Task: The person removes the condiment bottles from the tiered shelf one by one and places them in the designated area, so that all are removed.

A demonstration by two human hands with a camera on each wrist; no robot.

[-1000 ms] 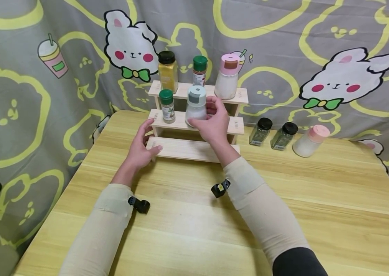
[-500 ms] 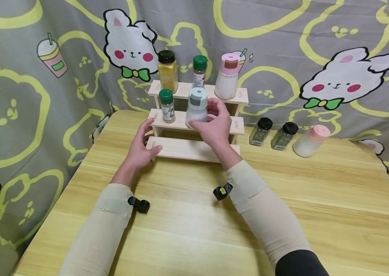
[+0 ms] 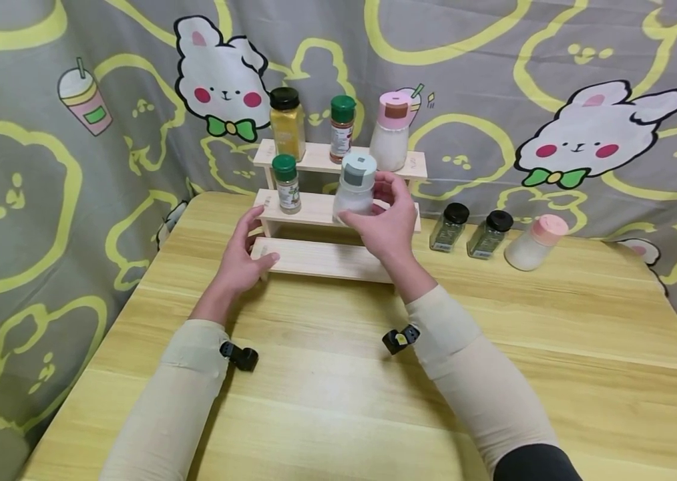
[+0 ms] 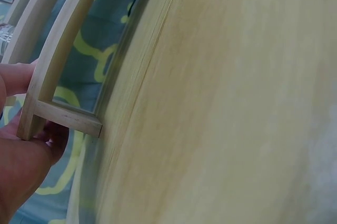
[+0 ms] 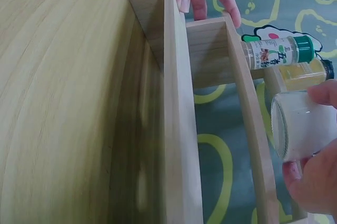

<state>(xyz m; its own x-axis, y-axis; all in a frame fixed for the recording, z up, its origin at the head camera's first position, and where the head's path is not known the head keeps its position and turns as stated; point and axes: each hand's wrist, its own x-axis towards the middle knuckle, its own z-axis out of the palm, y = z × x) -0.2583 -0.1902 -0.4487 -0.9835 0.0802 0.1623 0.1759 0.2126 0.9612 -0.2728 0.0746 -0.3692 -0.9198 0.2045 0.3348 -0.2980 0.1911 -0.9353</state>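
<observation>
My right hand [image 3: 391,224] grips a glass seasoning shaker [image 3: 353,200] with a pale blue-grey cap and white contents. It is at the middle step of a three-step wooden rack [image 3: 320,257]. The right wrist view shows the shaker's base [image 5: 279,126] beyond the board's edge, apparently off the wood. My left hand [image 3: 241,260] holds the left end of the lowest step, its thumb on top; in the left wrist view, fingers [image 4: 55,137] reach round the board. To the shaker's left, on the same step, stands a small green-capped spice bottle [image 3: 287,187].
The top step carries a black-capped yellow spice jar [image 3: 287,127], a green-capped red spice bottle [image 3: 341,130] and a pink-capped shaker [image 3: 390,133]. Right of the rack, two black-capped jars [image 3: 449,228] and another pink-capped shaker [image 3: 533,244] stand on the table [image 3: 314,401]. A patterned curtain [image 3: 471,40] hangs behind.
My right hand has moved the blue-grey-capped shaker to the right along the middle step. My left hand keeps its hold on the rack. The head view has shifted slightly.
</observation>
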